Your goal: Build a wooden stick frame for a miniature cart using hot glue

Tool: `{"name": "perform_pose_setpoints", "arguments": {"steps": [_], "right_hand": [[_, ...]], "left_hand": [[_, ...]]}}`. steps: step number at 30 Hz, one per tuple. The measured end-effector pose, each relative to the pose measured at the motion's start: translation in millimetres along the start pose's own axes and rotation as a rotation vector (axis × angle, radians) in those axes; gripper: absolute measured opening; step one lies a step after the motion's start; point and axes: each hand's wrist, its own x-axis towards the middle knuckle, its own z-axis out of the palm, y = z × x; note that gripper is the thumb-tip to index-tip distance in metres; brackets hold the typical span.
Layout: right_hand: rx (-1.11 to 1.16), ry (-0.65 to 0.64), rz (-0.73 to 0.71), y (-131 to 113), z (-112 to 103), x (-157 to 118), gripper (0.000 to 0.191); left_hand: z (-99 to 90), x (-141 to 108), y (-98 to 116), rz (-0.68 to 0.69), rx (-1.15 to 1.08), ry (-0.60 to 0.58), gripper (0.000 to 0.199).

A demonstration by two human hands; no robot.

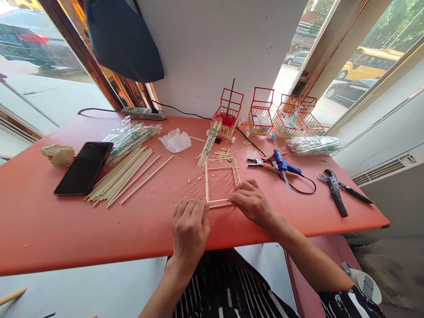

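A small square frame of thin wooden sticks (206,182) stands on the red table in front of me. My left hand (190,226) pinches its near left corner, fingers curled together. On the near right corner, the fingers of my right hand (252,202) are closed too. Between the two hands a short stick (218,201) runs across the near side; my fingertips cover its ends. Just beyond the frame lie several short cut sticks (221,154) and wrapped chopsticks (210,143). A blue glue gun (285,164) rests to the right, next to orange-handled pliers (265,164).
Loose long sticks (121,176), a phone (84,168) and bagged chopsticks (135,137) lie left on the table (99,234). At the back stand small red-trimmed stick carts (261,117) and a power strip (144,113). Black-handled cutters (336,190) lie far right; the glue gun's cord (311,187) curls nearby.
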Motion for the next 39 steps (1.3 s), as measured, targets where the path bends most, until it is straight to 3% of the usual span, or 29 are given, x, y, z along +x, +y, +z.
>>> {"name": "perform_pose_setpoints", "arguments": {"steps": [39], "right_hand": [[0.004, -0.036, 0.051, -2.0, -1.0, -0.7, 0.023]], "left_hand": [[1.0, -2.2, 0.1, -0.04, -0.027, -0.017, 0.013]]}}
